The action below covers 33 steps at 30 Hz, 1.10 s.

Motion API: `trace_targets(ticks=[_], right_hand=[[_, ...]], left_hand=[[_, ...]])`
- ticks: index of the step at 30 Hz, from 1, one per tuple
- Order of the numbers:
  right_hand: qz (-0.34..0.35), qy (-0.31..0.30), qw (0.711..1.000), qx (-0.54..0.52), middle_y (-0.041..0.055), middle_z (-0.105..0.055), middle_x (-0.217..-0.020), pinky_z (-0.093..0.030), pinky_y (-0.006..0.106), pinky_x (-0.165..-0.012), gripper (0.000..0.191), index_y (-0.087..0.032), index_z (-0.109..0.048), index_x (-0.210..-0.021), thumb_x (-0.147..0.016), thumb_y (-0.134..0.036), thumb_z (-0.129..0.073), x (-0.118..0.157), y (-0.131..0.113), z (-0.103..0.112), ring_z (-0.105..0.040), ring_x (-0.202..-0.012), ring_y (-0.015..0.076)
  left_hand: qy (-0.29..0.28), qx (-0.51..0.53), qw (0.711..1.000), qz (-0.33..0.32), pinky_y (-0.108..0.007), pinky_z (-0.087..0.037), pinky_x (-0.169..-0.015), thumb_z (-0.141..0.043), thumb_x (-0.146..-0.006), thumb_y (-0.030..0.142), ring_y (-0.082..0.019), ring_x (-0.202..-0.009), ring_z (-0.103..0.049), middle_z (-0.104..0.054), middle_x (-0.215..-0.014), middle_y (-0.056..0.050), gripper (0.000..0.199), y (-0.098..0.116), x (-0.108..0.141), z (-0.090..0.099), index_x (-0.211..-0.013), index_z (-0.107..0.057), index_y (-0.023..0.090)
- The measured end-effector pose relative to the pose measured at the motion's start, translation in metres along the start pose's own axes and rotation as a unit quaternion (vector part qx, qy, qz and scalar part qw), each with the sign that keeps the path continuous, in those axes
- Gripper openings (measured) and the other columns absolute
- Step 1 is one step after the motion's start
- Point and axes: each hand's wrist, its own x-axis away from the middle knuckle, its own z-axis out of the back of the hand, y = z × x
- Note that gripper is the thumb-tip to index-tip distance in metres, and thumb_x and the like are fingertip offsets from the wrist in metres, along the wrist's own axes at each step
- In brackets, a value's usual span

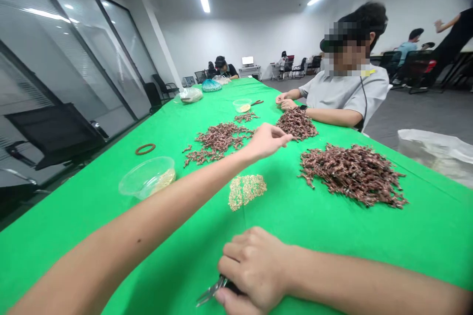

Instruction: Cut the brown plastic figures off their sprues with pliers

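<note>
Stretched across the table, my left hand (266, 141) has its thumb and fingertips drawn together, and whatever may be between them is too small to make out. Its fingertips overlap the edge of a pile of small brown pieces (298, 123) in this view; whether they touch is unclear. In the foreground my right hand (254, 270) is wrapped around a pair of pliers (212, 291), the metal jaws pointing left. A patch of tiny gold-coloured pieces (247, 190) lies between my hands. To its right is a larger heap of brown pieces (353, 173).
A clear plastic bowl (136, 177) holding gold-coloured bits stands left of my left forearm, near a brown ring (145, 149). More brown pieces (218, 141) lie beyond that forearm. A co-worker (343, 88) sits at the right edge; bags (190, 95) rest farther back.
</note>
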Motion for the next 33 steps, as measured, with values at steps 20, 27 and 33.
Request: trace_targets(ticks=[20, 27, 33], right_hand=[[-0.033, -0.051, 0.996, -0.065, 0.0019, -0.059, -0.069, -0.03, 0.031, -0.058, 0.009, -0.02, -0.054, -0.078, -0.083, -0.027, -0.051, -0.002, -0.012, 0.012, -0.049, -0.061, 0.0162], [-0.01, 0.023, 0.998, -0.065, 0.0003, -0.059, -0.071, -0.037, 0.027, -0.063, 0.008, -0.02, -0.057, -0.085, -0.088, -0.021, -0.049, 0.007, -0.01, 0.003, -0.053, -0.065, 0.0152], [0.008, 0.009, 0.999, -0.052, 0.0008, -0.058, -0.07, -0.042, 0.026, -0.06, 0.011, -0.02, -0.058, -0.088, -0.09, -0.021, -0.048, 0.007, -0.007, 0.001, -0.054, -0.062, 0.0153]], left_hand=[[-0.03, -0.315, 0.937, 0.149, -0.047, -0.044, -0.1, -0.053, -0.093, 0.031, -0.034, -0.117, -0.058, -0.063, -0.126, -0.018, 0.032, -0.064, 0.257, 0.117, -0.12, -0.06, 0.016], [-0.002, -0.291, 0.949, 0.119, -0.037, -0.045, -0.104, -0.045, -0.099, 0.029, -0.021, -0.117, -0.058, -0.063, -0.127, -0.006, 0.026, -0.028, 0.313, 0.064, -0.122, -0.056, 0.024], [0.135, -0.374, 0.892, 0.214, -0.043, -0.043, -0.106, -0.047, -0.097, 0.033, -0.027, -0.12, -0.055, -0.058, -0.132, -0.011, 0.032, -0.058, 0.361, 0.091, -0.126, -0.055, 0.022]])
